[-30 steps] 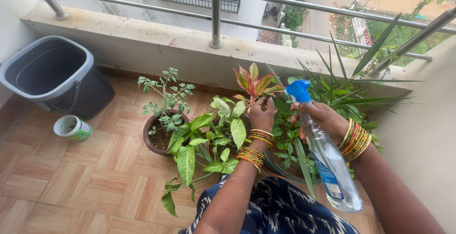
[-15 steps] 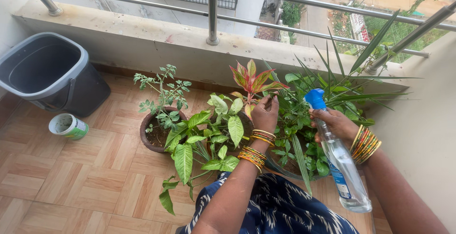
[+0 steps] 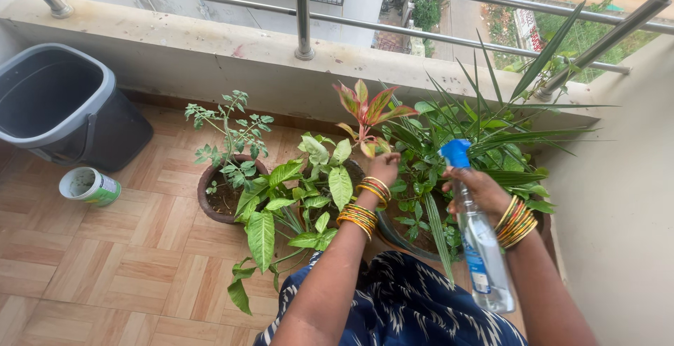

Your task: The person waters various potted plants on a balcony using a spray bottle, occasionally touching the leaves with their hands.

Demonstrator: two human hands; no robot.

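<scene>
1. The view looks down from the person's head onto a tiled balcony floor [image 3: 105, 262], with a low wall and a metal railing [image 3: 302, 16] beyond it.
2. The right hand [image 3: 481, 191] is closed around the neck of a clear spray bottle [image 3: 481, 262] with a blue nozzle [image 3: 455, 153]. The bottle slants, nozzle up and away from the person, over the potted plants.
3. The left hand [image 3: 385, 168] reaches into the foliage, fingers curled at the base of a plant with red and pink leaves [image 3: 366, 111]. Whether the fingers pinch a stem or leaf cannot be told.
4. Both wrists carry stacks of gold, green and red bangles.
5. Just left of the left hand stands a plant with broad green leaves [image 3: 281, 212]. Further left, a brown clay pot [image 3: 210, 202] holds a thin, small-leaved plant.
6. Under the spray bottle, a plant with long narrow spiky leaves [image 3: 505, 135] fills the corner by the side wall.
7. Well apart, at far left, a grey bucket [image 3: 63, 107] stands on the floor, with a small white and green cup [image 3: 88, 186] near it.
8. Dark blue patterned cloth [image 3: 414, 311] covers the person's lap at the bottom edge.
</scene>
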